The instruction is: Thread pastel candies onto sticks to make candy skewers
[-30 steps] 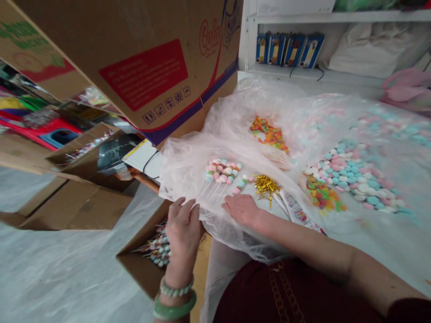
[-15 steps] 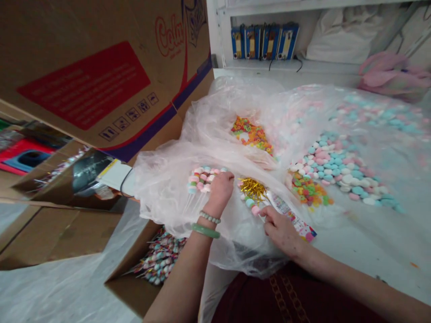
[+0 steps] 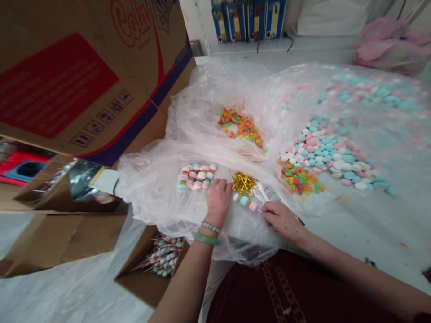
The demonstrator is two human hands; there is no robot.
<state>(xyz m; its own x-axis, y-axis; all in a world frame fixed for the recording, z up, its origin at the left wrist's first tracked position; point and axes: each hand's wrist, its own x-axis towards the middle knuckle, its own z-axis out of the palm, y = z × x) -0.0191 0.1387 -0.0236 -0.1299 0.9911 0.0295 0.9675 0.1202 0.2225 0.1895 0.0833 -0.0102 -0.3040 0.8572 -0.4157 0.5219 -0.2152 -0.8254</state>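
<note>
My right hand (image 3: 282,220) is closed round the stick of a marshmallow skewer (image 3: 249,203), which points left with white, blue and pink pieces on it. At the skewer's far end my left hand (image 3: 218,198) has its fingers curled together; what they pinch is hidden. To the left of that hand, several finished-looking marshmallow skewers (image 3: 195,176) lie side by side on plastic sheeting, sticks toward me. A bunch of gold tinsel ties (image 3: 244,183) lies just beyond the held skewer. Beside my right hand is a printed packet (image 3: 269,194), partly covered by it.
Loose pastel marshmallows (image 3: 333,152) and ring-shaped gummies (image 3: 299,178) are heaped at right, with more gummies (image 3: 243,128) behind. A large cardboard box (image 3: 101,67) stands at left. Below, an open carton (image 3: 158,264) holds many skewers. Clear plastic (image 3: 148,179) drapes over the table edge.
My left hand has drawn back from the row of skewers toward the held one. The held skewer now lies flatter, pointing more to the left. The camera view has shifted.
</note>
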